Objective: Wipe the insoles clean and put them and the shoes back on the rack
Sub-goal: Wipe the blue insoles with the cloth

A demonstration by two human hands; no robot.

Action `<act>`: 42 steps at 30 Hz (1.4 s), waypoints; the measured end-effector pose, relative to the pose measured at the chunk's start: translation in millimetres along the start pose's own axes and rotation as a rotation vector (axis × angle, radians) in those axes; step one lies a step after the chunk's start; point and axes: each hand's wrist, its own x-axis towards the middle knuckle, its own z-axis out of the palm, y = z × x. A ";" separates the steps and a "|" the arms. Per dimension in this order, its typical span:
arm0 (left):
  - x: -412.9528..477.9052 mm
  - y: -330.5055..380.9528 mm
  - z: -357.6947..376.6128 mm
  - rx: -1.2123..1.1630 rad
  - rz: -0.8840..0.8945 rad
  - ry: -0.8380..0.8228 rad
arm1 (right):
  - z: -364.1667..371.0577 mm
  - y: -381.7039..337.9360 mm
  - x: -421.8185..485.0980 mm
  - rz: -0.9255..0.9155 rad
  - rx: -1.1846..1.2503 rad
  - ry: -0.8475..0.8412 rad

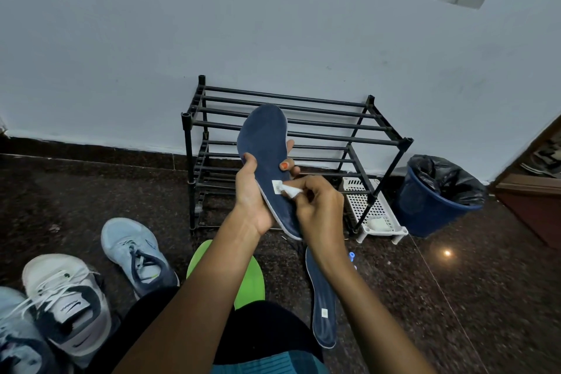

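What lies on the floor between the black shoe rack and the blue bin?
In the head view, a white perforated plastic stand sits between shoe rack and bin, a small white block on it.

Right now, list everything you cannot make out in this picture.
All in the head view:
1. Green insole: mostly behind the left forearm and knee.
2. Held insole: heel partly covered by the right hand; label too small to read.
3. Wipe: mostly inside the right hand's fingers.
4. Leftmost shoe: cut off by the corner.
5. Blue object: mostly behind the right wrist; unidentifiable.
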 end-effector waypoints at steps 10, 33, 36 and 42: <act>-2.1 0.6 2.3 0.020 0.010 -0.043 | -1.2 -0.8 -10.4 -0.065 -0.039 -0.011; -0.3 8.6 5.3 0.061 -0.051 0.064 | -6.1 -2.2 -24.5 0.244 0.425 0.076; -4.5 9.4 13.0 0.104 -0.153 0.092 | -3.7 -5.3 -19.4 0.262 0.419 0.148; -8.2 3.5 19.6 0.069 -0.165 0.090 | 3.1 -10.6 -11.4 0.211 0.321 0.227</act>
